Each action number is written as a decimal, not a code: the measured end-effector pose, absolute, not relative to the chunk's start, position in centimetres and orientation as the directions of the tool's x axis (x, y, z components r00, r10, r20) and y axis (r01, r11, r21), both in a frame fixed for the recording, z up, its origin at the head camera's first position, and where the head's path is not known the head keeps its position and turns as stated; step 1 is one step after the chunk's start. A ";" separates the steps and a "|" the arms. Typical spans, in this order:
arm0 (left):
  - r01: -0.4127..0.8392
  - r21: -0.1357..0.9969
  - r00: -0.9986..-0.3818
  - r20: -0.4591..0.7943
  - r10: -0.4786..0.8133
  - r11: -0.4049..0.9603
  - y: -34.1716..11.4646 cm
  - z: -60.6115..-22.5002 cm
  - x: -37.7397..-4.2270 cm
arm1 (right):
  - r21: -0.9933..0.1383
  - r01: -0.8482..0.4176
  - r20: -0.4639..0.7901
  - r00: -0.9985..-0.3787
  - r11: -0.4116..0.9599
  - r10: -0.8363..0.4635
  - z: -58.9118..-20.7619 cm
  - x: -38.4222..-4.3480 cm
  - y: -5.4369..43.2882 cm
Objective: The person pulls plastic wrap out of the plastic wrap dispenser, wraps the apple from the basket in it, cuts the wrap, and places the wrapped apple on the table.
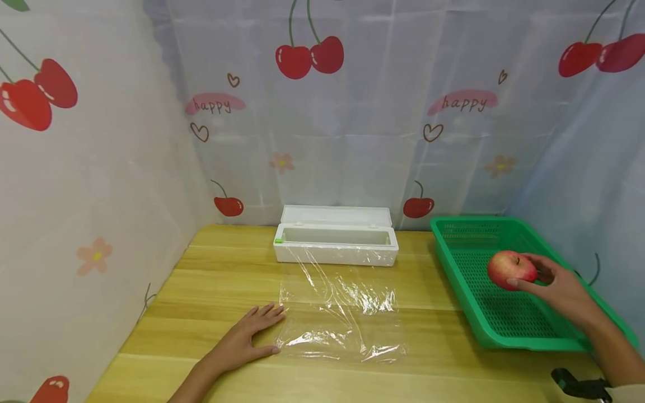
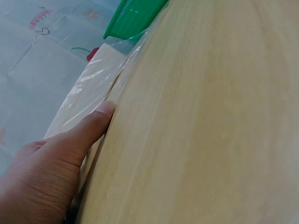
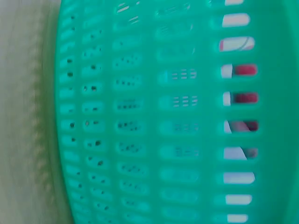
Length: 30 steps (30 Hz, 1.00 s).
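A red apple (image 1: 510, 268) is held in my right hand (image 1: 564, 291), thumb in front and fingers behind, above the green plastic basket (image 1: 529, 342). In the right wrist view, the basket's slotted wall (image 3: 203, 112) fills most of the frame; hand and apple are out of sight there. My left hand (image 1: 247, 338) lies on the table with fingers spread, fingertips at the left edge of a sheet of clear cling film (image 1: 337, 313). The left wrist view shows the thumb (image 2: 91, 126) extended along the wood beside the film. The film runs from a white dispenser box (image 1: 335, 256) with its lid raised.
The wood-grain table (image 1: 201, 280) meets a cherry-print curtain (image 1: 353, 157) at the back and sides. The basket stands on the right side of the table. A black device part (image 1: 579, 386) shows by the right forearm at the lower right.
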<state>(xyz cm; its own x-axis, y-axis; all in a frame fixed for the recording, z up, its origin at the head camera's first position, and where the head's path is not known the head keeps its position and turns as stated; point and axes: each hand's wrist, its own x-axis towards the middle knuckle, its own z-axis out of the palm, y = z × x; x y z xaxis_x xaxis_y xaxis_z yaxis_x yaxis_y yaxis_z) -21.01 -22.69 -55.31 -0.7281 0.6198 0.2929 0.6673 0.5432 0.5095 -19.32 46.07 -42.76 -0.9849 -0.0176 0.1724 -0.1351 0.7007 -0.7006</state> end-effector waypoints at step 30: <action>0.687 0.503 -0.712 0.322 0.624 0.525 -22.7 -55.6 -21.0 | -0.762 -0.249 0.295 -0.955 0.598 -0.022 -39.1 -17.1 37.5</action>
